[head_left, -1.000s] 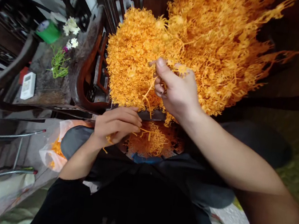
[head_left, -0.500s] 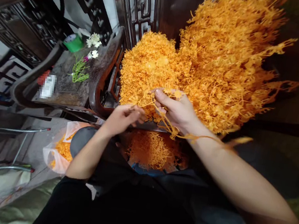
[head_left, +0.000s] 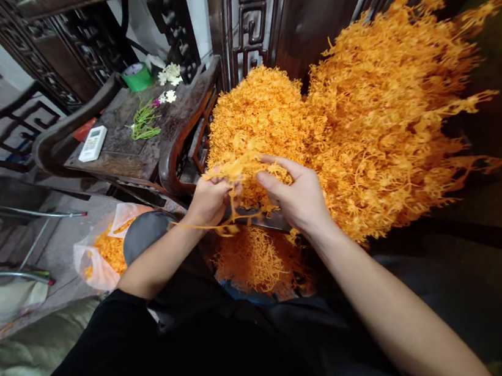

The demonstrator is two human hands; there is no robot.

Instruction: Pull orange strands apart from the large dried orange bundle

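Note:
My left hand (head_left: pixel 209 202) is closed on an orange plastic-looking flower sprig (head_left: pixel 238 165), its fingers pinching the lower part. A thin stem of the sprig hangs down and crosses my left wrist. My right hand (head_left: pixel 301 193) is just to the right, its thumb and forefinger apart and stretched toward the sprig, with orange strands showing in the gap. Its other fingers are mostly hidden. Behind both hands rises a dense heap of similar orange sprigs (head_left: pixel 261 112), joined on the right by a taller, looser heap (head_left: pixel 380 119).
Below my hands, between my legs, lie thin orange stems (head_left: pixel 253 262). A plastic bag (head_left: pixel 99 267) with orange pieces stands on the floor at left. A dark carved wooden chair (head_left: pixel 117 152) holds green tape (head_left: pixel 136 77), white flowers (head_left: pixel 170 74), green stems (head_left: pixel 145 123) and a white remote control (head_left: pixel 93 144).
The sprig's trailing stem has swung from over my right forearm to over my left wrist. My left hand has closed on the sprig, while my right hand's thumb and forefinger have spread. The view shifted slightly.

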